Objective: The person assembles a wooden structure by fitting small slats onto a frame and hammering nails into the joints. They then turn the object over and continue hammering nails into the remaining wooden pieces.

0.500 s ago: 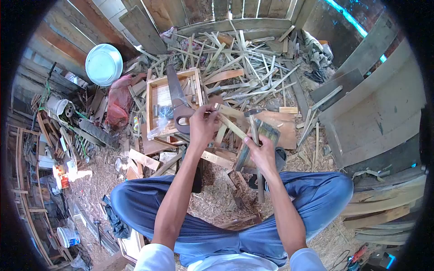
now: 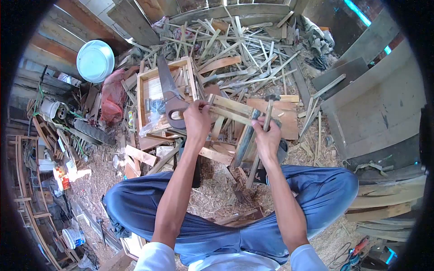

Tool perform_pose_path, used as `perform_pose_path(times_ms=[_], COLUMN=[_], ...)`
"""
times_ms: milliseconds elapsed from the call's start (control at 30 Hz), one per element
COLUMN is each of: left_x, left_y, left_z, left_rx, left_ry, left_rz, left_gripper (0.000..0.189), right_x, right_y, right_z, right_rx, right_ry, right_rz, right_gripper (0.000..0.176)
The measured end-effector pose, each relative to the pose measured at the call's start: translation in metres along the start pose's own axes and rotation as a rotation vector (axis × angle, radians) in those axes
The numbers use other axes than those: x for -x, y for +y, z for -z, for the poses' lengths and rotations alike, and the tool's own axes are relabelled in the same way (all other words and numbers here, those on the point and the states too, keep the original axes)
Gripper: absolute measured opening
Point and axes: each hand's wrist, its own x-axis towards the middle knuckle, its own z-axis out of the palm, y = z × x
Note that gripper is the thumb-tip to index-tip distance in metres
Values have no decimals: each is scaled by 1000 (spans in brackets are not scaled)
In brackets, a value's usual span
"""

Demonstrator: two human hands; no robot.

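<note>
In the head view a thin wooden strip [image 2: 231,115] spans between my two hands. My left hand [image 2: 198,118] is closed, its fingertips pinching the strip's left end. My right hand [image 2: 267,134] is closed around the handle of a hammer [image 2: 259,158], with thumb and fingertips at the strip's right end. The hammer's dark head [image 2: 272,97] points away from me. Just beyond the strip lies another pale wooden piece [image 2: 231,104]. Below them stands a worn wooden block or stool [image 2: 244,143]. Beside my left hand, a handsaw [image 2: 168,80] rests across a wooden box [image 2: 141,101].
Scrap wood strips [image 2: 246,49] pile up against the back wall. A white basin [image 2: 95,61] and a red plastic bag [image 2: 113,99] are at the left. Large boards [image 2: 373,106] lean on the right. Sawdust covers the floor [image 2: 212,194] between my knees.
The strip has swung from a steep slant to nearly level. My right hand has moved slightly right, and the hammer now tilts with its head to the right. The view has shifted slightly.
</note>
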Motion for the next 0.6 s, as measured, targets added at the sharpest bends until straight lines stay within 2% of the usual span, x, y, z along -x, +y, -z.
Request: perform_pose_path(times_ms=[67, 133, 200, 333, 400, 600], left_x=[-3, -2, -1, -2, -2, -3], left_y=[1, 1, 3, 8, 13, 1], left_z=[1, -1, -5, -4, -1, -4], left_rx=[-34, -47, -65, -44, -10, -22], left_ry=[-23, -8, 8, -1, -34, -6], left_rz=[54, 23, 18, -14, 81, 5], left_gripper=[16, 18, 19, 19, 19, 18], right_x=[-7, -5, -7, -3, -1, 1], right_y=[2, -2, 0, -1, -5, -8], right_z=[-1, -4, -2, -2, 0, 1], right_rx=[46, 28, 40, 83, 215, 179], right_ry=[56, 79, 116, 182, 170, 102], right_rz=[30, 33, 195, 161, 139, 95], right_gripper=[24, 23, 24, 25, 26, 29])
